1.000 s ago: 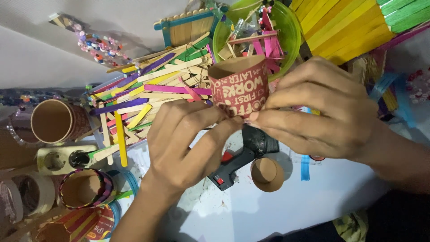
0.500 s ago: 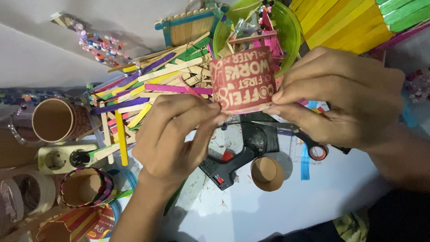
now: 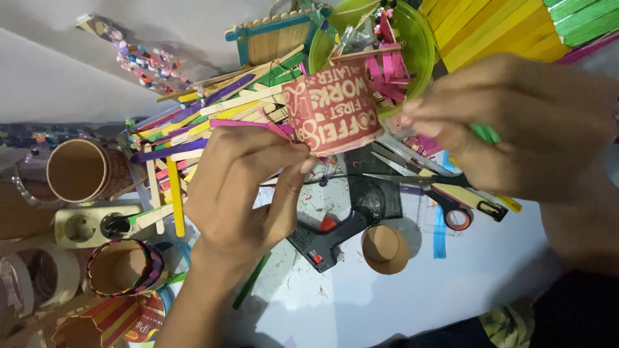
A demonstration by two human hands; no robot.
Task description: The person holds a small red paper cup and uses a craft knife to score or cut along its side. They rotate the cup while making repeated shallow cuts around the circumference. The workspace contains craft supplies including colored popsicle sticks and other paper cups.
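Red paper cup (image 3: 332, 109) held on its side above a cluttered bench (image 3: 387, 303).

Left hand (image 3: 242, 187) with fingers (image 3: 290, 154) pinched on the cup's lower rim; right hand (image 3: 516, 122) blurred at the cup's other side, grip impossible to tell. Behind: green bowl (image 3: 419, 38) holding pink sticks (image 3: 387, 64). Below: black glue gun (image 3: 335, 235), scissors (image 3: 445, 200), small empty brown cup (image 3: 385, 248). Left: empty brown cup (image 3: 77, 171) and stick-wrapped cup (image 3: 122, 267).
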